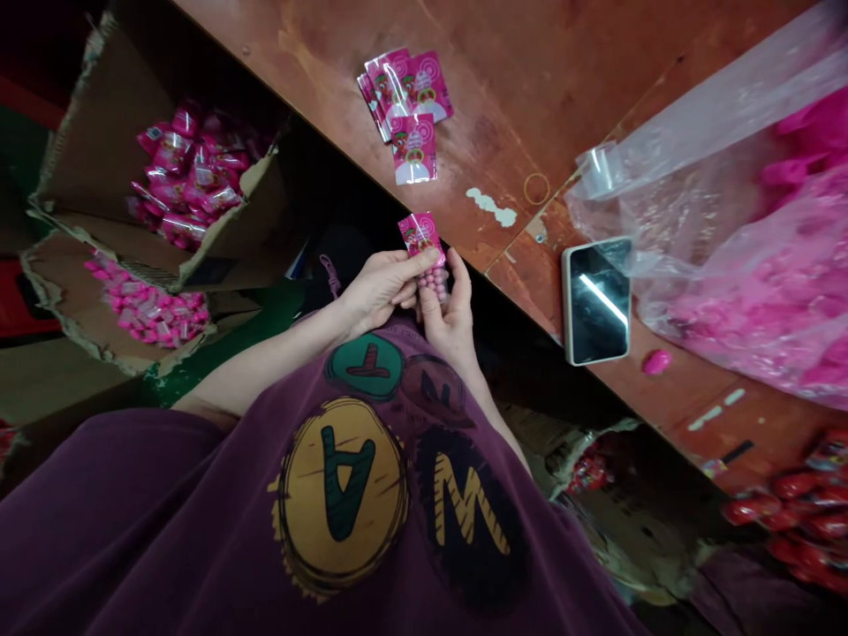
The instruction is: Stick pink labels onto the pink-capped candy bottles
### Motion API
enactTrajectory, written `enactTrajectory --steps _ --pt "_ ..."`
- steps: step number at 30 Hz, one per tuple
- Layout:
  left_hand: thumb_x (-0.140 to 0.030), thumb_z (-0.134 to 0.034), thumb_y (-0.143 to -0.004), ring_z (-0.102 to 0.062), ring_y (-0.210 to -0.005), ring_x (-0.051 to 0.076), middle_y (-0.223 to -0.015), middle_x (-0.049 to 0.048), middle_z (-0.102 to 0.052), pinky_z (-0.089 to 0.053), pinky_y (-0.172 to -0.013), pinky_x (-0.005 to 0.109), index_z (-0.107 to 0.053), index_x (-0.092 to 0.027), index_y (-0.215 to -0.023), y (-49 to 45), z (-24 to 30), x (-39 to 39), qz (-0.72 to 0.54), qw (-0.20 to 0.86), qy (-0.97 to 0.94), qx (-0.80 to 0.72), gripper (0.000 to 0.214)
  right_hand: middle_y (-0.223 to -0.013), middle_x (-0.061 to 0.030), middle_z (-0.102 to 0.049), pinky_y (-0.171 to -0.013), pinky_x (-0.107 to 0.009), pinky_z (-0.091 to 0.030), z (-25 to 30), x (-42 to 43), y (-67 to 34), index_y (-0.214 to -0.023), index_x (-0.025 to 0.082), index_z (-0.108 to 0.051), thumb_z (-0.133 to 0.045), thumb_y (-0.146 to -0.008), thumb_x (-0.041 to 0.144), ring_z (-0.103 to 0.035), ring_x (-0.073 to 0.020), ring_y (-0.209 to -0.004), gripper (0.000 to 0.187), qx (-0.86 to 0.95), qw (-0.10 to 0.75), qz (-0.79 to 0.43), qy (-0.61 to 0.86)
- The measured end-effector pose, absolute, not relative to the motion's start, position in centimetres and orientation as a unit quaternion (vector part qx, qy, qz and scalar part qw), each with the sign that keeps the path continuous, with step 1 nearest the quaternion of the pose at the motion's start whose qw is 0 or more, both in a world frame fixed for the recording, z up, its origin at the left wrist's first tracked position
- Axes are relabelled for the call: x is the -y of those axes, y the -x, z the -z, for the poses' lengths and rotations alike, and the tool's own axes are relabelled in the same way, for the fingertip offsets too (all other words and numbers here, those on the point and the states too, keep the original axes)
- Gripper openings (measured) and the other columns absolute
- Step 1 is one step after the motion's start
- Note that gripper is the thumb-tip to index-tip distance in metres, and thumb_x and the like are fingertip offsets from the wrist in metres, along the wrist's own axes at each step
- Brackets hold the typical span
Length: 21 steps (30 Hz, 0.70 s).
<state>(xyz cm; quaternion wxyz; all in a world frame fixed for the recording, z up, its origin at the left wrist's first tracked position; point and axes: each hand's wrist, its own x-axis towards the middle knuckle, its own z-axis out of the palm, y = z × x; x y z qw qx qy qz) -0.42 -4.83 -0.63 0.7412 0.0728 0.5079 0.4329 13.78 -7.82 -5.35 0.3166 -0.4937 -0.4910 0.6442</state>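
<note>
In front of my body, off the table's edge, both hands meet. My left hand (388,287) is closed, its thumb pressing on a pink printed packet (419,231) that stands up from the fingers. My right hand (454,305) is wrapped round a small clear piece full of round pink candies (434,281), just below the packet and touching it. Whether the candies are inside the packet or in a separate container, I cannot tell. Beyond my hands, several similar pink packets (415,150) lie flat in an overlapping pile.
On the brown table (503,106) lie a rubber band (536,188), a phone (597,302), a pink piece (656,361) and a clear bag of pink pieces (748,291). Red wrapped items (801,503) are at lower right. Left, cardboard boxes (72,168) hold wrapped pink items (192,177) and small pink pieces (155,305).
</note>
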Motion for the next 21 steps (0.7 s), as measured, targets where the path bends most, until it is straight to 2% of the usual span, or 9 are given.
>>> enactTrajectory --steps 2,6,9,11,14,16,19,21 --pt "-0.030 -0.080 -0.097 -0.032 -0.036 0.000 -0.049 -0.0069 -0.048 -0.027 -0.041 0.018 -0.060 -0.012 -0.069 0.1 0.6 4.8 -0.443 0.718 -0.075 -0.531 0.039 -0.136 -0.0127 -0.069 -0.085 -0.041 -0.069 5.6 8.0 -14.0 -0.171 0.030 -0.020 -0.057 -0.099 0.071 -0.077 -0.0251 -0.100 0.090 0.528 0.305 -0.617 0.498" --pt "-0.030 -0.083 -0.095 -0.035 -0.036 -0.001 -0.055 -0.0036 -0.056 -0.023 -0.038 0.017 -0.060 -0.012 -0.067 -0.1 0.6 4.7 -0.441 0.700 -0.068 -0.557 0.040 -0.129 -0.0120 -0.072 -0.085 -0.044 -0.070 5.4 7.9 -14.1 -0.169 0.028 -0.028 -0.060 -0.100 0.067 -0.077 -0.0245 -0.092 0.086 0.548 0.290 -0.591 0.516" --pt "-0.036 -0.085 -0.093 -0.034 -0.036 0.000 -0.054 -0.0042 -0.055 -0.027 -0.039 0.017 -0.063 -0.012 -0.071 0.2 0.6 4.7 -0.420 0.732 -0.075 -0.531 0.039 -0.137 -0.0126 -0.068 -0.093 -0.041 -0.068 4.9 7.7 -13.7 -0.166 0.027 -0.033 -0.060 -0.098 0.069 -0.075 -0.0251 -0.108 0.084 0.517 0.328 -0.603 0.511" --pt "-0.039 -0.086 -0.092 -0.032 -0.036 0.000 -0.051 -0.0049 -0.053 -0.030 -0.040 0.017 -0.065 -0.012 -0.073 0.6 0.7 4.7 -0.411 0.748 -0.085 -0.515 0.039 -0.128 -0.0106 -0.070 -0.085 -0.037 -0.069 4.5 7.7 -13.5 -0.167 0.030 -0.031 -0.058 -0.099 0.070 -0.075 -0.0227 -0.102 0.084 0.477 0.331 -0.641 0.502" --pt "-0.041 -0.086 -0.091 -0.028 -0.035 0.000 -0.048 -0.0051 -0.051 -0.028 -0.040 0.018 -0.067 -0.011 -0.074 1.2 0.9 4.8 -0.404 0.763 -0.097 -0.495 0.040 -0.100 -0.0038 -0.071 -0.058 -0.031 -0.062 4.0 7.8 -13.3 -0.170 0.034 -0.023 -0.054 -0.102 0.069 -0.069 -0.0173 -0.070 0.082 0.428 0.293 -0.700 0.491" --pt "-0.043 -0.086 -0.091 -0.027 -0.035 0.001 -0.046 -0.0060 -0.049 -0.029 -0.041 0.018 -0.069 -0.010 -0.075 1.6 1.3 5.0 -0.403 0.778 -0.101 -0.470 0.040 -0.102 -0.0035 -0.070 -0.055 -0.030 -0.061 4.0 7.9 -13.2 -0.170 0.036 -0.023 -0.053 -0.102 0.069 -0.067 -0.0165 -0.067 0.081 0.427 0.291 -0.702 0.490" --pt "-0.043 -0.085 -0.092 -0.026 -0.036 0.000 -0.050 -0.0060 -0.051 -0.033 -0.043 0.018 -0.070 -0.011 -0.078 1.8 1.9 5.3 -0.410 0.790 -0.103 -0.444 0.038 -0.126 -0.0087 -0.069 -0.077 -0.035 -0.068 4.5 7.9 -13.2 -0.168 0.035 -0.028 -0.058 -0.100 0.069 -0.075 -0.0207 -0.093 0.082 0.472 0.317 -0.652 0.501" --pt "-0.041 -0.086 -0.092 -0.028 -0.036 0.000 -0.053 -0.0052 -0.053 -0.033 -0.043 0.018 -0.068 -0.012 -0.077 1.8 2.2 5.4 -0.418 0.783 -0.103 -0.448 0.037 -0.136 -0.0108 -0.067 -0.095 -0.041 -0.068 4.8 7.9 -13.3 -0.167 0.033 -0.030 -0.058 -0.100 0.068 -0.075 -0.0248 -0.111 0.081 0.509 0.316 -0.616 0.512"
